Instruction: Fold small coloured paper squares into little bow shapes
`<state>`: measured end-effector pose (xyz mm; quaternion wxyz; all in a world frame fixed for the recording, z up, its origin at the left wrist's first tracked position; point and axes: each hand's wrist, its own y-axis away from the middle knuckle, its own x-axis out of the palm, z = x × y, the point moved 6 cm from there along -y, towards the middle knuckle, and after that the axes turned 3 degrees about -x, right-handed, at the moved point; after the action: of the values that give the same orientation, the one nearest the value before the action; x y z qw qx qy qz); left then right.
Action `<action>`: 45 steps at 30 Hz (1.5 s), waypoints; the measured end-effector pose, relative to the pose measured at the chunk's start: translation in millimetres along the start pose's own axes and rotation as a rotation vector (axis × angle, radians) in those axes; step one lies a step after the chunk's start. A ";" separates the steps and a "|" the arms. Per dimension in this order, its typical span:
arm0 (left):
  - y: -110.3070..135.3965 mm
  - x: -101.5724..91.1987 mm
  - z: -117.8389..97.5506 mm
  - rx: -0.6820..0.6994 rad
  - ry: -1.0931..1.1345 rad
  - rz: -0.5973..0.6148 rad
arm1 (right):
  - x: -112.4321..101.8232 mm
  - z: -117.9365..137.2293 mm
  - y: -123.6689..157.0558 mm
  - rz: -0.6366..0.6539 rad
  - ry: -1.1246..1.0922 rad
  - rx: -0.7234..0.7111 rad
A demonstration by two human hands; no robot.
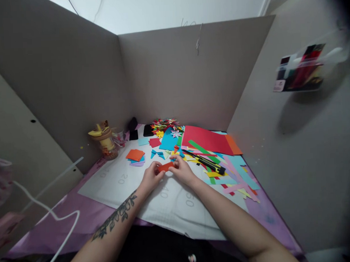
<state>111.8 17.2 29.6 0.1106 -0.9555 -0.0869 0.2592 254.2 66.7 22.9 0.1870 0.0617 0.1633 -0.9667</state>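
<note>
Both my hands meet over the white cutting mat (128, 187) and pinch a small folded orange-red paper piece (165, 167). My left hand (152, 176) grips its left end with curled fingers. On the other end, my right hand (181, 169) holds the paper between thumb and fingertips. Just behind the hands lie small blue folded paper bits (158, 153). A small stack of orange and purple paper squares (135, 156) rests to the left of them.
A yellow-black utility knife (208, 162) lies right of my hands among coloured paper strips (238, 180). Large red (206, 139) and blue sheets and folded paper stars (164, 125) sit at the back. A jar (106, 143) stands back left. Grey cardboard walls enclose the desk; a white cable (57, 217) crosses the left.
</note>
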 end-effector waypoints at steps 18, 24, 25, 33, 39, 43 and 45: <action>-0.5 -4.9 6.5 0.005 -0.076 -0.041 | -18.0 4.2 -0.5 -0.084 0.171 -0.177; -0.8 -4.2 5.8 0.016 -0.068 -0.018 | -10.3 10.5 3.0 -0.022 0.203 -0.206; -0.8 -4.3 5.5 0.014 -0.070 -0.017 | -10.0 10.7 3.0 -0.016 0.201 -0.206; 0.2 -4.6 0.7 -0.011 -0.051 0.005 | 2.2 14.4 7.1 0.161 0.338 -0.318; 2.3 -2.6 -0.4 -0.016 0.012 0.040 | 7.2 12.8 9.7 0.215 0.487 -0.445; 2.3 1.1 1.7 -0.019 0.007 0.058 | 4.3 16.5 11.8 0.195 0.599 -0.528; 1.7 1.5 2.5 -0.016 -0.008 0.056 | 5.2 23.1 14.6 0.169 0.693 -0.578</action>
<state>112.0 16.3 26.3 0.0952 -0.9574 -0.0628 0.2651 253.7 44.3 39.4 0.2089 0.3399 0.4738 -0.7851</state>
